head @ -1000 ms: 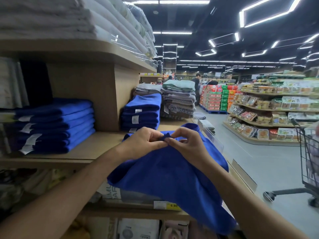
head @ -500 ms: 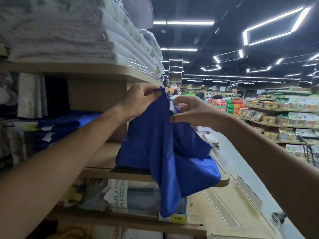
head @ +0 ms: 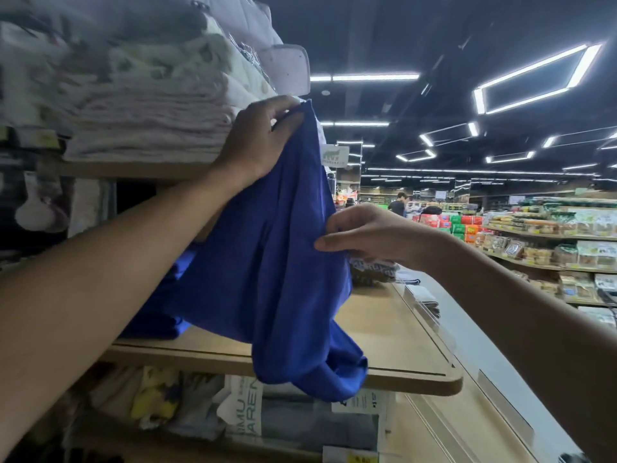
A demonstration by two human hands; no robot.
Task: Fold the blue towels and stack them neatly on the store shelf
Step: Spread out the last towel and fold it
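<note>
Hanging from two hands, the blue towel (head: 277, 262) droops in front of the wooden shelf (head: 400, 332), and its bunched lower end spills over the shelf's front edge. The left hand (head: 257, 142) is held high, level with the upper shelf (head: 133, 168). Its grip is clamped on the towel's top corner, with the fingers curled round the cloth. The right hand (head: 370, 235) sits lower and further right, its grip pinching the towel's right-hand edge between thumb and fingers. Toward the left end of the wooden shelf lie folded blue towels (head: 153, 322), mostly hidden behind the left forearm and the hanging cloth. Pale folded towels (head: 150, 118) are piled on the upper shelf just beside the left hand. A grey patterned cloth (head: 374, 270) lies near the wooden shelf's back edge, just below the right hand. Packaged goods (head: 240, 409) fill the space under the shelf's front edge.
</note>
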